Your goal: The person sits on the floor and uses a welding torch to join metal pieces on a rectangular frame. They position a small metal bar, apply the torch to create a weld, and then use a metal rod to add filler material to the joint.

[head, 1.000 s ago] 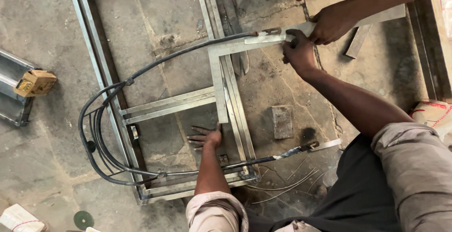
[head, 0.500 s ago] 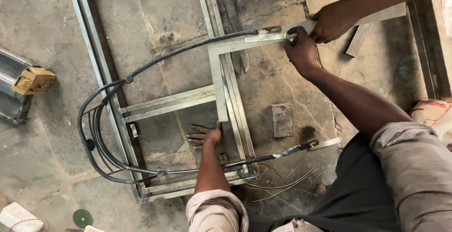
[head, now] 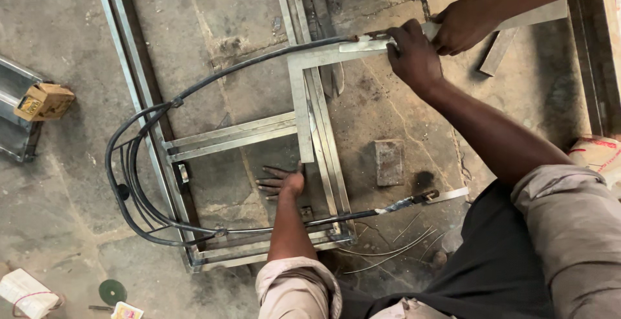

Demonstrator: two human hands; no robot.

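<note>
My left hand (head: 283, 182) lies flat on the concrete floor (head: 213, 41), fingers spread, holding nothing; its edge rests against the lower end of the steel try-square (head: 301, 109). My right hand (head: 414, 54) is closed over the square's short arm where that arm meets the end of the flat metal bar (head: 537, 13). Another person's hand (head: 462, 24) grips the same bar just beyond mine, touching it.

The square lies on the inner corner of the steel frame (head: 323, 157). Its long blade runs down the frame's upright member toward my left hand; its short arm runs along the far edge toward my right. The right hand is the nearer to the joint.

A black welding cable (head: 132, 176) loops across the frame's left rail. An electrode holder (head: 414, 200) lies beside the frame's near corner, apart from both hands. A small metal block (head: 389, 162) sits between.
</note>
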